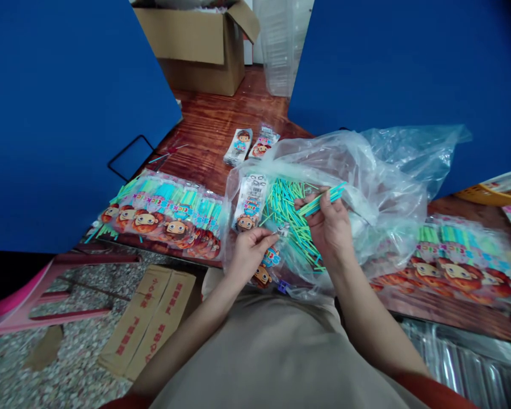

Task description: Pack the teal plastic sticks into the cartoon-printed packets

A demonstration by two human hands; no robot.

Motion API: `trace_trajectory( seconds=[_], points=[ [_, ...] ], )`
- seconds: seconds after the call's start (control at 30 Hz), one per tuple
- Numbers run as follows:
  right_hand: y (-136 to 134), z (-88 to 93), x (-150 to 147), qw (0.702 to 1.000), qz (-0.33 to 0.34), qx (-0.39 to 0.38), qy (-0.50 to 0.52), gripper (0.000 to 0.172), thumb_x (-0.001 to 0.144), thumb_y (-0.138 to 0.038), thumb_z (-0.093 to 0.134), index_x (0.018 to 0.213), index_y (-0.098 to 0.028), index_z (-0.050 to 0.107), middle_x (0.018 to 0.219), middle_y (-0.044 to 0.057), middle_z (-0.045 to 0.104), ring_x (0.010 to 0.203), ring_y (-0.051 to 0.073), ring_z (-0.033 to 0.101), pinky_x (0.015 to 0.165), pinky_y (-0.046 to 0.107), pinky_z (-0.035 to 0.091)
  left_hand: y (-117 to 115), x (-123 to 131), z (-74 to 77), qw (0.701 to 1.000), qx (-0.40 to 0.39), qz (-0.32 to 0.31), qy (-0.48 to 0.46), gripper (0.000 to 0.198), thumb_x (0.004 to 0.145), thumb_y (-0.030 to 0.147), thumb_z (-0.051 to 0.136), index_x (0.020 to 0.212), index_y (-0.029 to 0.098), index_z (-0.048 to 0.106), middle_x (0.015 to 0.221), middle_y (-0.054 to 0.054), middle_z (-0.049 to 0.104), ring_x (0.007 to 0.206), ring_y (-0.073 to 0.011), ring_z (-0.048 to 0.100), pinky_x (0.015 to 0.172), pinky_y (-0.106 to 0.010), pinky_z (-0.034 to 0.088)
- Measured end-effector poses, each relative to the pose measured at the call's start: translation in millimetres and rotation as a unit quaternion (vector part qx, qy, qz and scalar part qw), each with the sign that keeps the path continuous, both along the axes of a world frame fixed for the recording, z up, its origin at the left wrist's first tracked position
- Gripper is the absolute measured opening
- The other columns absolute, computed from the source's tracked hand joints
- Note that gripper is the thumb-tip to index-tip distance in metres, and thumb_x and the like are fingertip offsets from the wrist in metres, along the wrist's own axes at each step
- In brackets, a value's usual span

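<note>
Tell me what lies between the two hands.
Head view: a loose pile of green sticks inside the clear plastic bag lies between the left hand, pinching a small packet, and the right hand, gripping a stick bundle.

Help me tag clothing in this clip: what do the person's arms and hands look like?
The left hand and right hand are bare: no gloves, rings or watch show. The forearms are bare too. Red sleeves begin only at the upper arms, at the picture's lower edge, beside a beige garment.
</note>
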State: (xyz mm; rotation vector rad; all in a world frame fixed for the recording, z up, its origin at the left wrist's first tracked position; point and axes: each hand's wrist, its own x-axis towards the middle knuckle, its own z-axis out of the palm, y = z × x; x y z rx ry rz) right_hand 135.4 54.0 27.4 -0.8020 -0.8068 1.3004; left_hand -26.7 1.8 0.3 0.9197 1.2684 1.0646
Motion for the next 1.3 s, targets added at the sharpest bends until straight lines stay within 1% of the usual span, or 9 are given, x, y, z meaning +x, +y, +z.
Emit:
trace_trajectory(
  seconds=[0.07,0.17,0.33,0.47,0.7,0.83,1.0,1.17,1.3],
  points=[
    [-1.3,7.4,-7.0,0.999,0.023,0.006,0.022,0.028,0.084,-0.045,0.073,0.097,-0.027,0.057,0.078,-0.006,0.069,0.082,0.017,0.073,0.082,0.035,0.059,-0.3,1.6,1.1,1.000,-0.003,-0.007,-0.009,0.021,0.070,0.037,0.077,0.069,0.017,0.071,0.061,0.003,0.063,0.056,-0.0100,0.050,0.056,-0.023,0.038],
    [-4.5,12.5,-14.6,0.998,0.053,0.021,0.007,0.027,0.085,-0.047,0.071,0.097,-0.028,0.055,0.078,-0.005,0.069,0.085,0.018,0.073,0.082,0.037,0.059,-1.1,4.3,4.9,0.999,-0.025,-0.011,-0.033,0.022,0.069,0.037,0.078,0.069,0.017,0.071,0.060,0.002,0.063,0.054,-0.0097,0.049,0.054,-0.023,0.038],
    [-11.8,8.6,-18.3,0.994,0.078,0.019,-0.070,0.025,0.090,-0.049,0.062,0.098,-0.028,0.052,0.079,-0.002,0.070,0.087,0.021,0.073,0.081,0.039,0.058,-2.3,6.7,10.0,0.994,-0.070,-0.006,-0.081,0.024,0.065,0.037,0.082,0.070,0.016,0.072,0.059,0.002,0.064,0.051,-0.0095,0.051,0.052,-0.023,0.039],
    [-15.1,6.6,-17.8,0.991,0.084,0.017,-0.106,0.024,0.092,-0.049,0.058,0.101,-0.028,0.050,0.081,-0.002,0.071,0.088,0.021,0.073,0.082,0.041,0.057,-2.4,7.6,10.1,0.992,-0.078,0.001,-0.097,0.024,0.062,0.035,0.084,0.070,0.016,0.072,0.058,0.002,0.065,0.051,-0.0093,0.052,0.053,-0.023,0.041],
    [-18.6,11.6,-15.8,0.995,0.076,0.039,-0.050,0.018,0.093,-0.043,0.060,0.099,-0.028,0.053,0.079,-0.003,0.069,0.085,0.020,0.073,0.083,0.039,0.057,-3.9,7.8,11.5,0.983,-0.106,-0.014,-0.150,0.030,0.060,0.038,0.087,0.072,0.015,0.071,0.059,0.002,0.065,0.051,-0.0084,0.053,0.052,-0.022,0.041],
    [-20.1,10.8,-15.1,0.994,0.075,0.053,-0.056,0.016,0.094,-0.043,0.059,0.098,-0.028,0.053,0.077,-0.003,0.068,0.082,0.019,0.073,0.084,0.040,0.056,-5.2,5.5,12.4,0.977,-0.123,-0.034,-0.170,0.034,0.060,0.041,0.087,0.073,0.014,0.070,0.059,0.001,0.065,0.050,-0.0084,0.054,0.052,-0.022,0.042],
    [-22.6,9.1,-15.7,0.994,0.048,0.051,-0.085,0.021,0.092,-0.048,0.058,0.098,-0.030,0.049,0.074,-0.004,0.064,0.081,0.020,0.072,0.083,0.042,0.057,-5.5,2.7,15.5,0.974,-0.135,-0.058,-0.175,0.037,0.059,0.042,0.089,0.071,0.013,0.069,0.057,0.001,0.064,0.048,-0.0079,0.054,0.050,-0.022,0.041],
    [-22.4,12.6,-15.7,0.997,0.015,0.056,-0.060,0.019,0.093,-0.046,0.058,0.098,-0.030,0.049,0.073,-0.006,0.061,0.076,0.018,0.071,0.084,0.042,0.057,-6.2,1.7,17.1,0.975,-0.127,-0.073,-0.165,0.036,0.061,0.043,0.087,0.071,0.014,0.068,0.057,0.001,0.065,0.048,-0.0083,0.055,0.050,-0.021,0.042],
    [-20.9,14.5,-14.7,0.995,0.041,0.046,-0.082,0.020,0.092,-0.047,0.058,0.096,-0.030,0.049,0.074,-0.005,0.063,0.077,0.019,0.072,0.083,0.041,0.058,-7.1,1.7,16.5,0.978,-0.120,-0.075,-0.153,0.036,0.060,0.044,0.087,0.070,0.015,0.068,0.057,0.001,0.065,0.048,-0.0086,0.055,0.050,-0.022,0.042]
  ],
)
